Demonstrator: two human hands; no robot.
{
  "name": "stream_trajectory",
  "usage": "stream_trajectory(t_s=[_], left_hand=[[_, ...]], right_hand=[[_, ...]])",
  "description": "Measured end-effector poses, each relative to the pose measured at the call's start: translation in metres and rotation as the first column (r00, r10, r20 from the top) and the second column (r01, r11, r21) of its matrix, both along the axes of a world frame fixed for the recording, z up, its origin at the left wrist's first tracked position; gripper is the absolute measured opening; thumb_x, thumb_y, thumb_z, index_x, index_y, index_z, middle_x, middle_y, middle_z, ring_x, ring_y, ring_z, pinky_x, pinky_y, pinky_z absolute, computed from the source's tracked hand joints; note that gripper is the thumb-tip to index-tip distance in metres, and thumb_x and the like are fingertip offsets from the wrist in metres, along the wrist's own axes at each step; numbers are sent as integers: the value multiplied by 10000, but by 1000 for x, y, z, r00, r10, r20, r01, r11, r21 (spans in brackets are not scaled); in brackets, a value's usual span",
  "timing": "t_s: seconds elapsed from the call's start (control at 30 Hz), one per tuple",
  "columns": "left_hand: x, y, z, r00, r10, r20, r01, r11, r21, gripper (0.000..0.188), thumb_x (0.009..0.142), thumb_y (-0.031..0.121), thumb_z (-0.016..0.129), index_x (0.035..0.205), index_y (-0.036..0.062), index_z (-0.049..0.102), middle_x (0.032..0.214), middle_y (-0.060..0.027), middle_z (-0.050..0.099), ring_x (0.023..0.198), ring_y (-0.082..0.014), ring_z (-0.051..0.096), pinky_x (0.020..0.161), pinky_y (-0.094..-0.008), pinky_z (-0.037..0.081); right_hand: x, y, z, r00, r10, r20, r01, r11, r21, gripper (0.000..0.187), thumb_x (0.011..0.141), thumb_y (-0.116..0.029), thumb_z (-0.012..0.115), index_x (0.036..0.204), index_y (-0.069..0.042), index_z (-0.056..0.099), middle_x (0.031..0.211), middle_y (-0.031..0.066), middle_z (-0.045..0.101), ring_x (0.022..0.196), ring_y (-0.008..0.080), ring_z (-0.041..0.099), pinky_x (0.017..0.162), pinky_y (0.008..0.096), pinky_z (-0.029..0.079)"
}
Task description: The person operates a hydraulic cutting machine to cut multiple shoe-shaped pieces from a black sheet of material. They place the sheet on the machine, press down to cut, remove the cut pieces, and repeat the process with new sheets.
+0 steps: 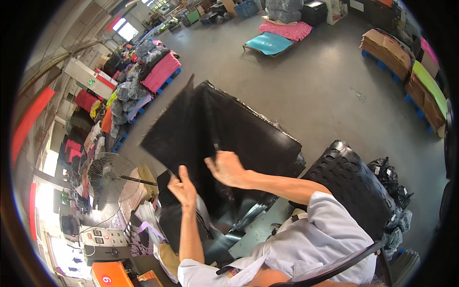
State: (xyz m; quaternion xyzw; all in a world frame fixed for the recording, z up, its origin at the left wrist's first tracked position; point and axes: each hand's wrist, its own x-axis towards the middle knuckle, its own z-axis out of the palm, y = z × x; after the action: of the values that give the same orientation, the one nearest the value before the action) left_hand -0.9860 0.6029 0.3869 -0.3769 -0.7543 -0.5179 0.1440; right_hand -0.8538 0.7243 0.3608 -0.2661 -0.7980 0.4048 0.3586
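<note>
Black sheet (173,128): best held taut, with left hand (183,190) curled closed on its near edge, right hand (227,169) mostly closed, hold unclear; avoid creasing.

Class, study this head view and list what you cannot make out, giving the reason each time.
All in the head view:
Right hand: its palm, hidden by the back of the hand.
Black sheet: the fine detail of its left edge, smeared by blur.
Orange box: its lower part, cut off by the picture's bottom edge.
Control box: its dial markings, too small.
</note>
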Motion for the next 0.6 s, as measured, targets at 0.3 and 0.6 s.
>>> stream_trajectory(t_s=[0.3,0.6], left_hand=[[-1,-138,172,861,306,-406,-361,931,-63,387,1071,237,671,817,-54,643,707,-67,604,664,-154,503,616,-366,429],[61,-233,239,650,229,-725,-313,950,19,517,1065,87,576,1554,-28,455,1533,-248,547,1417,-400,533,1141,-469,461]], right_hand=[[-54,-116,147,745,382,-547,-251,920,301,297,947,-73,690,686,26,587,728,189,598,629,414,627,540,484,475],[-53,-177,215,505,543,-671,-500,818,285,345,910,-97,746,672,72,562,618,289,536,641,481,631,513,452,458]])
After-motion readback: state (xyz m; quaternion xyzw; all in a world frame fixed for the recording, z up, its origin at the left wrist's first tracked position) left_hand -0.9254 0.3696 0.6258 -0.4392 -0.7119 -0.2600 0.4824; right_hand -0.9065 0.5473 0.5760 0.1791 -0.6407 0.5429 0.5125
